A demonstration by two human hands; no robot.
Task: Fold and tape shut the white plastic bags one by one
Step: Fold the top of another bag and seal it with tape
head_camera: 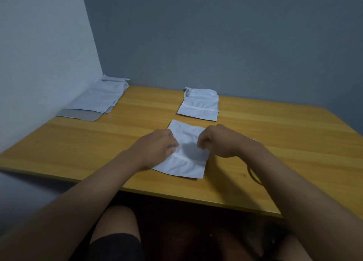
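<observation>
Here's the white plastic bag [184,154], lying flat near the front edge of the wooden bench [275,143], a little crumpled across its middle, with a pale strip running across its lower part. The left hand [157,147] sits on the bag's left edge, its fingers [172,145] curled and pinching the plastic right there at the side. The right hand [218,141] hangs over the bag's right side, fingers [202,143] curled downward with the tips at the plastic; it looks like a pinch on the film, though the contact itself is hard to make out from this angle. Both forearms reach in from the near edge, and the two hands stand close together with a patch of bag showing between them. Just beyond, farther back on the bench and apart from the worked bag, there's a small stack of folded white bags [199,107], each with the same pale strip across it, edges roughly lined up. Over on the left, pushed against the light wall panel [39,54], lies a pile of flat bags [98,101], the lowest one showing a grey face at its near end. On the right, partly hidden behind the right forearm, a sliver of something yellow and round [254,175] peeks out on the bench; what it is cannot be told. Below the bench edge, the person's knees [117,225] are in view.
</observation>
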